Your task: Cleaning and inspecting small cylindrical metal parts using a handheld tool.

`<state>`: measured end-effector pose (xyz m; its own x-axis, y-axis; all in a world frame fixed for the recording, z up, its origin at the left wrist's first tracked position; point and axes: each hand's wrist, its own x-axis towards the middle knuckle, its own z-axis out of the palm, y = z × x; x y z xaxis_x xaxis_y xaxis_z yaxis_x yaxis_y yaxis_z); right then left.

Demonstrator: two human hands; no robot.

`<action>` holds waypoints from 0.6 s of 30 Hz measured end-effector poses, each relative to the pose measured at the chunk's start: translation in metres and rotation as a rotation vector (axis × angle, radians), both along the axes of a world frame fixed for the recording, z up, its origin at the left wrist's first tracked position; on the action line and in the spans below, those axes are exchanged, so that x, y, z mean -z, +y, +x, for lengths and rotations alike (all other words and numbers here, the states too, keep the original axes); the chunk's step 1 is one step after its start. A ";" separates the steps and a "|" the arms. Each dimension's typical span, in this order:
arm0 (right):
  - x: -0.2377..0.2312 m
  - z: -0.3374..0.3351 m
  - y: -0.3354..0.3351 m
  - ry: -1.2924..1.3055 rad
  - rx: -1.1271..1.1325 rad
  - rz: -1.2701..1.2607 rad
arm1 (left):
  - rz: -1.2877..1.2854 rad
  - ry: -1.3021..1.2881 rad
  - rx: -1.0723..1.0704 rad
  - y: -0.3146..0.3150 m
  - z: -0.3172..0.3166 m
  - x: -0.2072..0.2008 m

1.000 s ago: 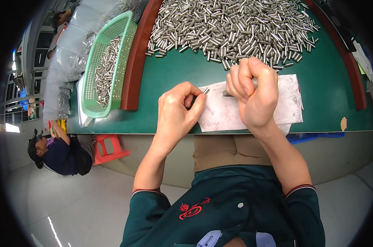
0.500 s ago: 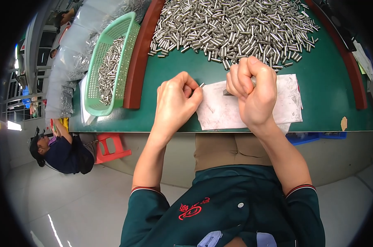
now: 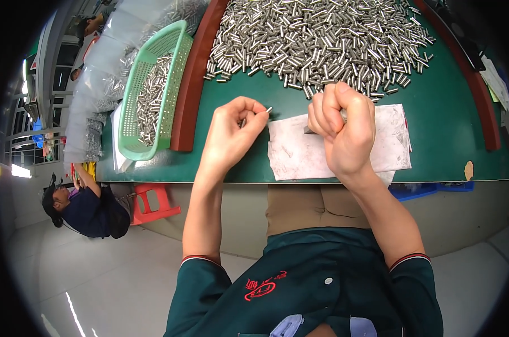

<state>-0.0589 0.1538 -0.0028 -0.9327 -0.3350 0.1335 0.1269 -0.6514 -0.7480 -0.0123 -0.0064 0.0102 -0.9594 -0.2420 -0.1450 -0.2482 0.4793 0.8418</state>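
My left hand [image 3: 232, 132] is closed, with a small shiny metal pin [image 3: 269, 109] pinched at the thumb and fingertip. Another bit of metal shows inside its curled fingers. Closed in a fist, my right hand [image 3: 348, 129] is over a stained white cloth [image 3: 291, 154]. From under its fingers pokes the edge of a grey metal piece [image 3: 307, 130]; the rest is hidden, so its kind cannot be made out. Beyond both hands lies a wide heap of metal pins [image 3: 322, 42] on the green tabletop [image 3: 220, 163].
A light green plastic basket [image 3: 132, 149] of pins stands left, outside a red-brown rail [image 3: 188, 106]. Another such rail [image 3: 479, 95] bounds the right. Clear plastic bags [image 3: 86, 95] of metal parts line the far left. A person [image 3: 88, 210] sits by a red stool [image 3: 153, 205].
My left hand has shifted a little left, away from the cloth, with the pin still between its fingertips. The right fist stays over the cloth, nearly unmoved.
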 end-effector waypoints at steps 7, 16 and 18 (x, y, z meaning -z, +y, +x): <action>-0.003 0.001 0.000 -0.001 -0.021 -0.053 | 0.808 -0.127 0.019 -0.023 -0.001 0.004; -0.003 0.001 0.000 -0.027 -0.025 -0.058 | 1.033 -0.092 0.027 -0.028 -0.001 0.010; -0.003 0.001 -0.001 -0.023 -0.027 -0.060 | 1.018 -0.006 0.021 -0.028 0.000 0.013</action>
